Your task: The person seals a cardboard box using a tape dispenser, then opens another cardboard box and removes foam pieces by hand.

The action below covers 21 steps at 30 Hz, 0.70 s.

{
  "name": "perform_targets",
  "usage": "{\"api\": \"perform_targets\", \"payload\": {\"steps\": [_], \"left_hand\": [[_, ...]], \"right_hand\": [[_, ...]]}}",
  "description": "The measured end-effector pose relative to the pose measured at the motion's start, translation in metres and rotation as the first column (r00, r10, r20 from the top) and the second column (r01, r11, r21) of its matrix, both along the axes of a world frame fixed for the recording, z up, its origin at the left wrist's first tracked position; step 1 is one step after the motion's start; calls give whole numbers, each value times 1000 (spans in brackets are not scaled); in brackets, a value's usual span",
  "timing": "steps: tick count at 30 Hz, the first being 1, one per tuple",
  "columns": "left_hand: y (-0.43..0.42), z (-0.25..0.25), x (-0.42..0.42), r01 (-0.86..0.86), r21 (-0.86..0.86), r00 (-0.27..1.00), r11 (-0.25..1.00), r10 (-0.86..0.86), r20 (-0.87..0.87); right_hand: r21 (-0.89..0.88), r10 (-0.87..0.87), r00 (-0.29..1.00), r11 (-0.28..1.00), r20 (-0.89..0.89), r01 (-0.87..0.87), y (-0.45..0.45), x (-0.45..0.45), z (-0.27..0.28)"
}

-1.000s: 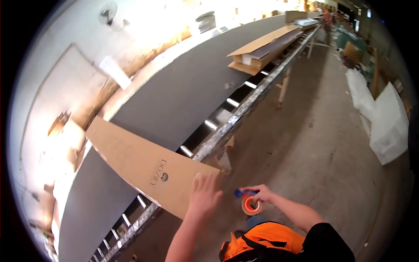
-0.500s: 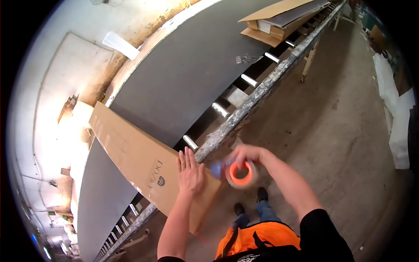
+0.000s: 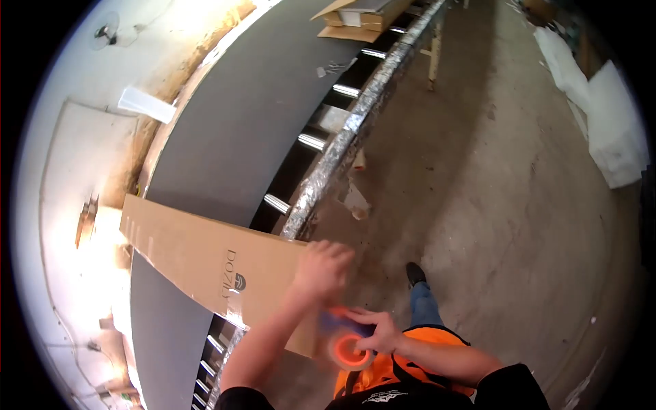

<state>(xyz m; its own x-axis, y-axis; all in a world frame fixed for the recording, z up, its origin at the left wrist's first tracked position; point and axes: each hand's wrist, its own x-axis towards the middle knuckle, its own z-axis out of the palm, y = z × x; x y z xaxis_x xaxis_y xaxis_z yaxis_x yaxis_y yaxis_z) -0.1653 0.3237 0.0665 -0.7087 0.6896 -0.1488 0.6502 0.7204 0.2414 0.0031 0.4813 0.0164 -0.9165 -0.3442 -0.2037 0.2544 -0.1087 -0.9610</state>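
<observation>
A long brown cardboard box (image 3: 198, 249) printed "DOZILY" lies across the conveyor, its near end sticking out past the rail. At that near end is my left hand (image 3: 322, 272), slightly blurred, with its fingers curled in; whether they hold anything is hidden. My right hand (image 3: 379, 333) grips a tape dispenser (image 3: 338, 321) with a blue body, just below the left hand and close to the box's end. The roll's orange core (image 3: 350, 351) faces up, and motion smears part of the dispenser. Clear tape shines on the box's lower edge.
The roller conveyor has a worn metal rail (image 3: 342, 143) and a dark grey surface (image 3: 232, 123) behind it. Another open carton (image 3: 369, 20) rests farther up the line. White wrapped bundles (image 3: 615, 130) stand at the right, beyond the concrete floor (image 3: 506, 225).
My left hand has gone from lying flat on the box to curling at its near end. My right hand has brought the tape dispenser lower, beneath the left hand. The view has shifted.
</observation>
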Motion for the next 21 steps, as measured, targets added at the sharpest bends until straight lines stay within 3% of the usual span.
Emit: {"api": "perform_targets", "payload": {"steps": [1, 4, 5, 8, 12, 15, 17, 18, 21], "left_hand": [[0, -5, 0, 5, 117, 987, 993, 13, -159], [-6, -17, 3, 15, 170, 980, 985, 19, -199], [-7, -17, 5, 6, 171, 979, 985, 29, -201], [-13, -27, 7, 10, 229, 974, 973, 42, -222], [-19, -30, 12, -21, 193, 979, 981, 59, -196], [-24, -34, 13, -23, 187, 980, 982, 59, -188], [-26, -34, 13, -34, 198, 982, 980, 70, -176], [-28, -35, 13, -35, 198, 983, 980, 69, -167], [-27, -30, 17, -46, 208, 990, 977, 73, -124]], "right_hand": [[4, -19, 1000, 1000, -7, 19, -3, 3, -1], [-114, -107, 994, 988, 16, 109, -22, 25, -16], [-25, -157, 987, 987, -21, 156, -27, 36, 2], [146, -152, 971, 973, -186, 180, -71, 127, -13], [127, -128, 979, 981, -156, 149, -150, 202, -18], [280, -254, 962, 921, -98, 271, -211, 169, -27], [376, -15, 997, 926, -77, 43, -227, 118, -12], [466, 239, 966, 868, -96, -169, -237, 104, -10], [395, 120, 982, 917, -146, -53, -256, 139, -35]]}}
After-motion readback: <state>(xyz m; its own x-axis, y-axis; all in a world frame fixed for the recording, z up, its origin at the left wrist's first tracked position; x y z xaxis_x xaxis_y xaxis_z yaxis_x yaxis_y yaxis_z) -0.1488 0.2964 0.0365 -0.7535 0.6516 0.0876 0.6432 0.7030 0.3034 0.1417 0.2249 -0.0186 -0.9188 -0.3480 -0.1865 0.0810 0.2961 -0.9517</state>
